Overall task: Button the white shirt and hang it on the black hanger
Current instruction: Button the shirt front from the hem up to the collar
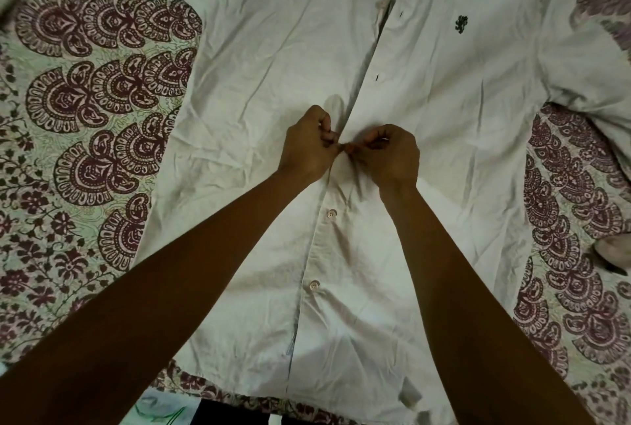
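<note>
- At the bottom of the frame the hem of the white shirt lies flat and face-up. It is spread out this way so the two front edges line up for buttoning.
- Two bare forearms reach up from the lower corners and meet over the front strip of the shirt.
- Between the forearms, two small round pale buttons sit fastened on the strip, one above the other. The lower part of the front is closed and lies smooth, apart from soft creases.
- At the centre of the frame the left hand and the right hand are drawn together, fingertips touching.
- Each hand pinches the cloth at the front edge with curled fingers. I judge one side holds the button edge and the other the hole edge, working the next button through. The button itself is hidden under the fingers.
- Above the hands the front edges part towards the top. Loose buttons show on the left panel and dark slit buttonholes on the right, so the upper part looks unfastened.
- In the upper right a small dark stitched emblem marks the chest. The cloth is thin, woven and wrinkled.
- Around the shirt on both sides lies a bedspread, pale with maroon fan-shaped and floral prints. It gives a soft, flat working surface.
- The hanger is not in view.
</note>
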Tool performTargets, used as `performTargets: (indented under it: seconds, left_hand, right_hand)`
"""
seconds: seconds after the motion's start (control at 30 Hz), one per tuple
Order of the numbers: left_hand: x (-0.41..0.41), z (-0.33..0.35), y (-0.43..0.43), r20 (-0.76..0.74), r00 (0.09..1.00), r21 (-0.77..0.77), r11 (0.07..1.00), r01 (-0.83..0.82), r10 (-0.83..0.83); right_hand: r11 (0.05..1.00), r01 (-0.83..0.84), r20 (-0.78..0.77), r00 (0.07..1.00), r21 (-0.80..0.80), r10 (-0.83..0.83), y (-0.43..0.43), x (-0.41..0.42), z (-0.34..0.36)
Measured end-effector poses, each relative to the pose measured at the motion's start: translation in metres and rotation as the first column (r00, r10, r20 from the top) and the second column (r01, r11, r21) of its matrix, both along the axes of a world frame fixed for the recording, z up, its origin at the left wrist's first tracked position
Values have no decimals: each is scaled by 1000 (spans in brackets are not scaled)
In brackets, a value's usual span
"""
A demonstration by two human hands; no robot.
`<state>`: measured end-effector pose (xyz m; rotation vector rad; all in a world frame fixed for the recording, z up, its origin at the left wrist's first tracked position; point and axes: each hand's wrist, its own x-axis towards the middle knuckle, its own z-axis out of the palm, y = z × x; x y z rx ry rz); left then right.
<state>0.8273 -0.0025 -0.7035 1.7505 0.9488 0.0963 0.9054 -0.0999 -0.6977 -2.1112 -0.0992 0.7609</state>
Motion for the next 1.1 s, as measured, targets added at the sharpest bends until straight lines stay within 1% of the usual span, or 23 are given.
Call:
performTargets:
  seconds: [0.07,0.1,0.2,0.3,0.37,0.43,0.47,0.5,0.53,0.6,0.63,0.67,0.7,0.73,0.77,0.8,0.83,0.87,0.9,0.93,1.0,1.03,1.1]
  left_hand:
    - [1,1,-2,14,998,58,997,56,-57]
    - [1,2,-3,21,996,89,992,84,-86]
    - [0,4,-6,25,987,176,972,153,-160]
    - [1,2,-7,8,988,206,967,151,-156]
    - [3,2,-7,-25,992,205,970,130,-127]
    - [6,3,-7,-57,994,202,973,108,-98]
    - [6,4,-6,-77,992,219,969,111,-96]
    - [7,5,-5,-102,989,254,959,127,-104]
    - [6,4,-2,-134,985,292,945,145,-110]
    - [2,1,4,-187,976,340,925,170,-110]
    - [0,0,6,-174,975,377,905,195,-137]
    - [-3,-3,6,-143,970,456,857,240,-195]
    - [-7,-8,6,-141,955,561,774,293,-259]
    - [-14,-13,5,-194,931,649,671,359,-310]
    - [-21,-18,7,-301,890,690,566,452,-344]
    - [-30,-24,9,-417,836,685,480,547,-358]
    - [-38,-29,12,-487,797,672,430,603,-357]
    - [-45,-32,13,-509,786,667,417,618,-350]
    - [-49,-35,13,-504,797,665,439,604,-333]
    - [-50,-35,12,-495,815,659,480,578,-301]
    - [-40,-31,9,-459,867,646,598,475,-193]
    - [-32,-27,10,-414,900,652,647,396,-134]
    - [-13,-19,16,-282,957,674,695,251,-72]
  right_hand:
    - [998,60,-122,991,22,-57,0,3,-1]
    - [997,70,-158,985,29,-64,1,5,0]
    - [998,55,-188,981,31,-48,2,9,0]
    - [1000,5,-212,977,-14,-8,4,15,2]
    - [1000,-8,-292,957,-17,3,8,20,8]
    - [1000,9,-405,914,-3,-9,11,25,15]
    - [1000,7,-439,899,-9,-10,11,27,17]
    - [1000,-4,-435,900,-18,-4,11,27,18]
    - [999,-29,-379,925,-36,13,10,27,15]
    - [986,-112,-177,980,-125,89,9,26,10]
    - [975,-143,-97,987,-172,127,8,25,9]
    - [968,-154,-45,988,-199,148,7,24,8]
    - [967,-150,-18,989,-204,150,6,22,7]
    - [972,-133,-4,991,-195,135,4,20,5]
    - [977,-112,-5,994,-182,113,3,19,4]
    - [979,-110,-16,994,-173,109,2,18,2]
    - [978,-124,-32,992,-166,120,2,18,1]
    - [979,-132,-49,991,-154,126,1,19,1]
    - [982,-124,-53,992,-145,118,2,20,1]
    - [983,-103,-11,995,-151,103,4,22,3]
    - [987,-15,186,982,-158,45,9,28,8]
    - [992,25,273,962,-124,10,13,30,13]
    - [999,42,356,934,-34,-27,28,36,20]
